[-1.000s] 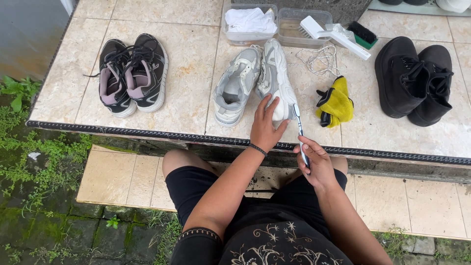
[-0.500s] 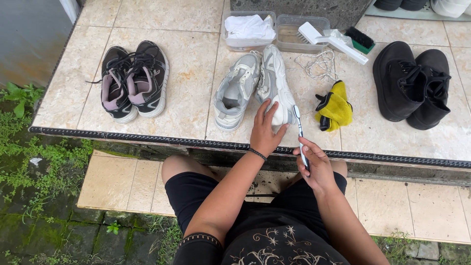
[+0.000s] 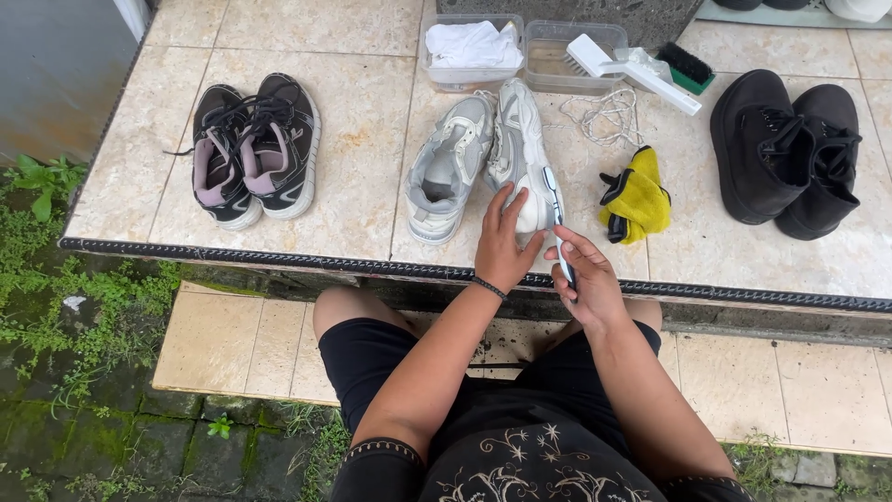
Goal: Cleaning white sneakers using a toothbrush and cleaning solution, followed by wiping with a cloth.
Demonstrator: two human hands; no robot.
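tiled ledge (image 3: 353, 214) stays spread before me. my left hand (image 3: 506, 244) still lies flat, fingers apart, on the grey sneaker (image 3: 523, 158); my right hand (image 3: 587, 279) stays clamped on the toothbrush (image 3: 556, 209), bristles now higher against the shoe.

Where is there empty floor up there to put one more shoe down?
Bare tile lies between the dark sneakers and the grey shoes, and behind the sneakers. It is crowded from the tubs to the yellow cloth and black boots.

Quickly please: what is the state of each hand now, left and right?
Left hand: open, fingers resting on the heel of the pale grey sneaker.
Right hand: closed around a small brush, whose head is at the sneaker.
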